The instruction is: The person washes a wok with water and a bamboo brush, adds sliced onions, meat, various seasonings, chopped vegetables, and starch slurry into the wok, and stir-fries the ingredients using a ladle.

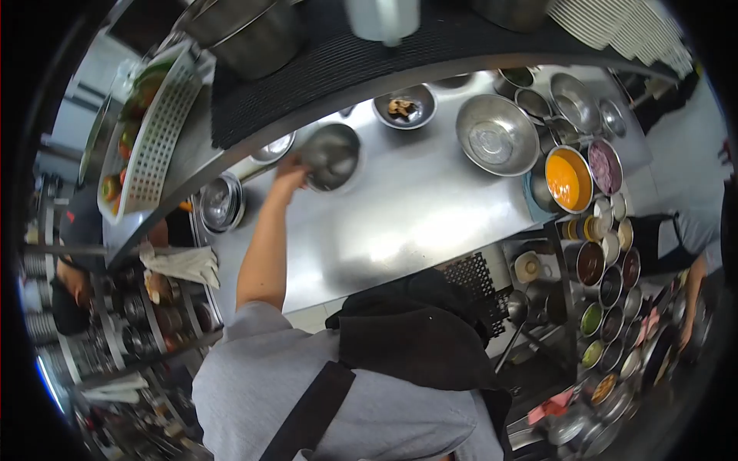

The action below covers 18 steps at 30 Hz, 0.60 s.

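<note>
My left hand reaches out over the steel counter, its fingers closed on the near left edge of a metal bowl. The bowl is tilted, its inside looks dark, and both bowl and hand are slightly blurred. Behind my hand, partly under the shelf, sits a smaller metal bowl. To the right of the held bowl stands another metal bowl with brown pieces in it. My right hand is out of view.
A large steel bowl sits at the counter's right, near containers of orange liquid and purple pieces. Nested bowls stand at left. Overhead, a shelf crosses the counter. Co-workers are at left and right.
</note>
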{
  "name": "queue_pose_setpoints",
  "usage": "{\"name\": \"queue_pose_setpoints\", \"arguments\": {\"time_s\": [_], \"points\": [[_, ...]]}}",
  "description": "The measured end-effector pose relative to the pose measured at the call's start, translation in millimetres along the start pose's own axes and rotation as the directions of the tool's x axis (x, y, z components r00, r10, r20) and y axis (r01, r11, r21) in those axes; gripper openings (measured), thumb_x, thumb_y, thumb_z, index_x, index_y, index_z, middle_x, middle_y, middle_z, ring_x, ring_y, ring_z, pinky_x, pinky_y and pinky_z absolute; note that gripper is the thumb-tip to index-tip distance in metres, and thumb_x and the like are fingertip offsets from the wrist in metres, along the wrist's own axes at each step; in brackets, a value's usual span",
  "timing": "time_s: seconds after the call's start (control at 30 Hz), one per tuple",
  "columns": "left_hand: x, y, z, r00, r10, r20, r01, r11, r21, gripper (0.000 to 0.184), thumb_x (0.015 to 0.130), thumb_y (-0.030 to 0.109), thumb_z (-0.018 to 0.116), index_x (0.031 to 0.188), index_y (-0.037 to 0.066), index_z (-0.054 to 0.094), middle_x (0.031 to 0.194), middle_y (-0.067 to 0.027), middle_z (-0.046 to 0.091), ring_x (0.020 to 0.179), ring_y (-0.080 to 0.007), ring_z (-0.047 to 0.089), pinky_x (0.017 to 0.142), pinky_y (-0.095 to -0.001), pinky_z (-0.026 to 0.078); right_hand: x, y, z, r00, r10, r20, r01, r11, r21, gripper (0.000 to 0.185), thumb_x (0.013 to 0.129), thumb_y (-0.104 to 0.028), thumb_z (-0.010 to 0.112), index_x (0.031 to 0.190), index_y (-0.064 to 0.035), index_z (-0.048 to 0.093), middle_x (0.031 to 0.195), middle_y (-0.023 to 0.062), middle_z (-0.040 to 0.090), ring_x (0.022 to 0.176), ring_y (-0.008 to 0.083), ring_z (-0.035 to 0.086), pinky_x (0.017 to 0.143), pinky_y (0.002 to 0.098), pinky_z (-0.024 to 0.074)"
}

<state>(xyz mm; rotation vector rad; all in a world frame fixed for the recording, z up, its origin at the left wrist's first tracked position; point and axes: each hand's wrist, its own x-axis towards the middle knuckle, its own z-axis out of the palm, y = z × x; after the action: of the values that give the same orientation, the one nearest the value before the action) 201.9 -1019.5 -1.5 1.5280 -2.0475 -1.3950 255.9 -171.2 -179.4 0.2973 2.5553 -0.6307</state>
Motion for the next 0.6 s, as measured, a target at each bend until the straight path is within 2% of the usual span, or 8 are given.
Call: {"name": "queue_pose_setpoints", "arguments": {"time_s": [0.13, 0.17, 0.23, 0.27, 0.3, 0.37, 0.5, 0.6], "points": [[24.9, 12.8, -42.1, 0.997, 0.03, -0.076, -0.068, 0.818, -0.571, 0.033, 0.085, 0.03, 0.055, 0.087, -0.003, 0.062, 0.073, -0.0133, 0.065, 0.057, -0.018, 0.062, 0.043, -0.0227, 0.045, -35.4, -64.7, -4.2, 0.997, 0.039, -0.065, -0.018, 0.955, 0.296, 0.029, 0.07, 0.002, 0.054, 0.098, 0.0074, 0.052, 0.079, 0.0221, 0.059, 0.074, 0.0333, 0.06, 0.07, 0.0408, 0.0459], [34.2, 2.2, -44.4, 0.997, 0.028, 0.073, 0.023, 0.788, -0.616, 0.041, 0.086, 0.037, 0.052, 0.081, -0.003, 0.062, 0.069, -0.0137, 0.065, 0.055, -0.0192, 0.063, 0.042, -0.0221, 0.044, -47.7, -87.5, -7.6, 0.991, 0.026, -0.135, 0.008, 0.968, 0.25, 0.028, 0.071, 0.004, 0.055, 0.099, 0.0067, 0.052, 0.078, 0.0222, 0.059, 0.071, 0.0322, 0.061, 0.067, 0.0405, 0.0468], [18.7, 24.2, -22.2, 0.951, -0.179, 0.253, 0.296, 0.767, -0.569, 0.062, 0.087, 0.054, 0.043, 0.069, -0.002, 0.062, 0.059, -0.0144, 0.062, 0.049, -0.0219, 0.063, 0.041, -0.0205, 0.043, -71.0, -166.7, -38.1, 0.978, 0.165, -0.129, -0.133, 0.966, 0.222, 0.029, 0.072, 0.005, 0.056, 0.101, 0.006, 0.053, 0.076, 0.0216, 0.06, 0.063, 0.0296, 0.062, 0.059, 0.0388, 0.0478], [-1.2, 50.7, -3.0, 0.909, -0.275, 0.314, 0.381, 0.854, -0.354, 0.059, 0.086, 0.054, 0.047, 0.07, 0.0, 0.062, 0.061, -0.0131, 0.063, 0.047, -0.0224, 0.062, 0.04, -0.0234, 0.043, -77.8, -183.0, -41.0, 0.968, 0.23, -0.106, -0.2, 0.951, 0.234, 0.03, 0.074, 0.005, 0.056, 0.103, 0.0055, 0.053, 0.076, 0.0207, 0.06, 0.059, 0.0282, 0.061, 0.053, 0.0376, 0.047], [-4.9, 69.7, 24.1, 0.921, -0.23, 0.313, 0.316, 0.913, -0.259, 0.052, 0.086, 0.048, 0.051, 0.069, 0.0, 0.062, 0.062, -0.0122, 0.063, 0.049, -0.0209, 0.062, 0.042, -0.0242, 0.044, -84.6, -199.2, -43.9, 0.953, 0.293, -0.082, -0.266, 0.933, 0.244, 0.03, 0.075, 0.004, 0.056, 0.105, 0.0051, 0.052, 0.075, 0.0198, 0.061, 0.055, 0.0268, 0.061, 0.047, 0.0364, 0.0462], [0.1, 103.0, 73.2, 0.951, -0.044, 0.307, 0.095, 0.984, -0.153, 0.037, 0.084, 0.035, 0.056, 0.069, 0.001, 0.062, 0.064, -0.0101, 0.063, 0.052, -0.0173, 0.061, 0.048, -0.0255, 0.045, -87.3, -156.7, -11.4, 0.964, 0.127, -0.235, -0.065, 0.965, 0.253, 0.034, 0.076, 0.003, 0.057, 0.11, 0.0026, 0.053, 0.076, 0.0176, 0.061, 0.051, 0.0248, 0.06, 0.04, 0.0344, 0.0434], [94.3, 174.5, 146.1, 0.824, 0.461, 0.329, -0.355, 0.873, -0.334, 0.016, 0.079, 0.016, 0.055, 0.075, 0.002, 0.061, 0.069, -0.0036, 0.057, 0.066, -0.0102, 0.053, 0.061, -0.0229, 0.042, -107.7, -198.3, -29.7, 0.924, 0.353, -0.148, -0.3, 0.908, 0.292, 0.037, 0.076, 0.003, 0.057, 0.113, 0.002, 0.052, 0.079, 0.0176, 0.062, 0.051, 0.0239, 0.06, 0.042, 0.0346, 0.0448], [229.4, 181.0, 191.5, 0.855, 0.452, 0.254, -0.318, 0.844, -0.432, 0.02, 0.082, 0.015, 0.056, 0.088, -0.004, 0.058, 0.082, -0.0103, 0.059, 0.077, -0.0184, 0.061, 0.071, -0.0263, 0.051, -121.0, -201.1, -28.7, 0.908, 0.374, -0.187, -0.317, 0.907, 0.278, 0.038, 0.076, 0.002, 0.057, 0.114, 0.0023, 0.051, 0.079, 0.018, 0.062, 0.051, 0.0236, 0.06, 0.043, 0.0351, 0.0449]]}}
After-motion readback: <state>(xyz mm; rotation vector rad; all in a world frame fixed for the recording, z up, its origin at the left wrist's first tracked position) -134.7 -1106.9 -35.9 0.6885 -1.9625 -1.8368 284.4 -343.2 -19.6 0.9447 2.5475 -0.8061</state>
